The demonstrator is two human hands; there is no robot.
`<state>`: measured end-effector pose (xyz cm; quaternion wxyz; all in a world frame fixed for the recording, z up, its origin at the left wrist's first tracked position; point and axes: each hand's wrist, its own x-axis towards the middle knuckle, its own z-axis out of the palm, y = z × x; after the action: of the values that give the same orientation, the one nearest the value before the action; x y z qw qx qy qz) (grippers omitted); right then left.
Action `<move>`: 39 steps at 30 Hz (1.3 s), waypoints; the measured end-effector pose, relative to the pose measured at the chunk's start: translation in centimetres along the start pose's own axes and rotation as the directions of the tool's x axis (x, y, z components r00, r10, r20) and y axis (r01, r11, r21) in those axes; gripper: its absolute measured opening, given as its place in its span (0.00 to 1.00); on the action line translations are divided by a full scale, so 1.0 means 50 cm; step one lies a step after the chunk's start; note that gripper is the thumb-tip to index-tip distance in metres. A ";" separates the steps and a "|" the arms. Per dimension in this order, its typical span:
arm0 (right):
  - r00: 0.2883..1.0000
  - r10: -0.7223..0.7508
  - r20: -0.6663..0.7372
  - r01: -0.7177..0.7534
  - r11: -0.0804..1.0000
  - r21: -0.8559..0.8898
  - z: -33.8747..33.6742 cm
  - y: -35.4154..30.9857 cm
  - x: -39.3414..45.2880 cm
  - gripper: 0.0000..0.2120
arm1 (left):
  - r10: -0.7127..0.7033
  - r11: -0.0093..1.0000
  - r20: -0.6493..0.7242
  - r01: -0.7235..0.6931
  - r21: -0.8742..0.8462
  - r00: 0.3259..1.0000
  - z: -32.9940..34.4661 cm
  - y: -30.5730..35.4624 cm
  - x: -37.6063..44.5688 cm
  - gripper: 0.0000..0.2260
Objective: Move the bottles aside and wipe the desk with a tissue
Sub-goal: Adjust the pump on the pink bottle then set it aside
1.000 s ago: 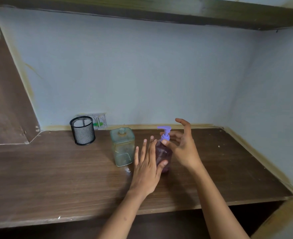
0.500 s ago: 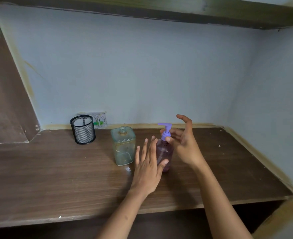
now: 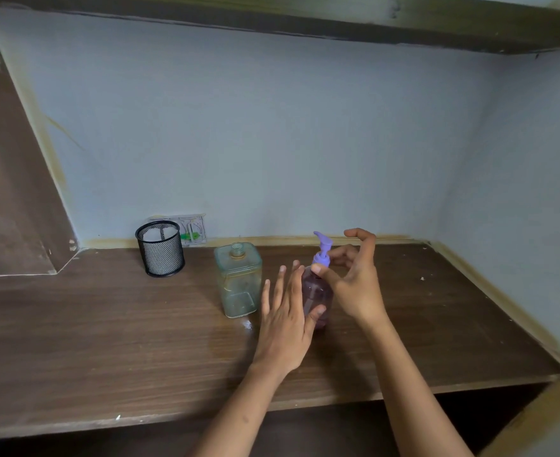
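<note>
A purple pump bottle [image 3: 318, 291] stands upright on the brown wooden desk [image 3: 107, 341], near its middle. My left hand [image 3: 285, 321] lies against the bottle's left side with straight fingers, its thumb touching the front. My right hand [image 3: 354, 285] pinches the pump neck between thumb and fingers, with the index finger raised above. A clear square bottle [image 3: 239, 278] without a cap stands just left of my left hand, apart from it. No tissue is in view.
A black mesh pen cup [image 3: 160, 249] stands at the back left, in front of a wall socket [image 3: 192, 230]. Walls close the desk at the back and right, and a shelf [image 3: 305, 18] runs overhead. A white speck [image 3: 247, 324] lies by the square bottle.
My right hand has risen slightly on the pump neck and the nozzle has turned a little. My left hand stays against the bottle's side. The square bottle has not moved.
</note>
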<state>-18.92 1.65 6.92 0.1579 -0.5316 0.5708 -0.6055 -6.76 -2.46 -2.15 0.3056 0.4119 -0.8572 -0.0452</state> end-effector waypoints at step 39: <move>0.980 0.023 0.197 -0.066 0.974 0.216 -0.022 0.021 -0.005 0.37 | 0.008 1.000 -0.022 -0.008 -0.011 1.000 0.005 -0.001 -0.001 0.31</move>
<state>-20.15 2.11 6.13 0.2843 -0.5540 0.4936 -0.6071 -6.83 -2.52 -2.39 0.3176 0.4072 -0.8552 -0.0443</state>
